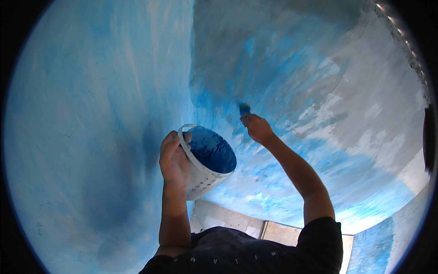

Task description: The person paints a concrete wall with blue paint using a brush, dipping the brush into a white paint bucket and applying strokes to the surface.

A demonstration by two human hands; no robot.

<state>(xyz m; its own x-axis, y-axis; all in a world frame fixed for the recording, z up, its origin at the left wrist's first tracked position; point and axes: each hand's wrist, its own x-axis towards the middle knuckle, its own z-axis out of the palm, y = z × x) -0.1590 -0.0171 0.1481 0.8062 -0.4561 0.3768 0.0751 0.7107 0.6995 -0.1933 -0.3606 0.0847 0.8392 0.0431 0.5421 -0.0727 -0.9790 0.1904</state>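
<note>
A white plastic bucket point(204, 181) is tilted in front of me, its inside coated with dark blue paint point(214, 157). My left hand point(174, 157) grips it by the rim on its left side, with fingers hooked over the edge. Farther up and to the right, my right hand point(258, 128) is closed around a paintbrush point(244, 109). Its blue-stained, dark bristles point up at the partly painted wall point(283, 86); whether they touch it I cannot tell. Much of the brush handle is hidden inside my fist.
The left wall point(91, 114) is light blue and meets the streaky grey-and-blue wall at a corner just beyond the bucket. A dark object point(429, 139) stands at the far right edge. Below lies a pale floor point(232, 221) with a flat tan board point(280, 231).
</note>
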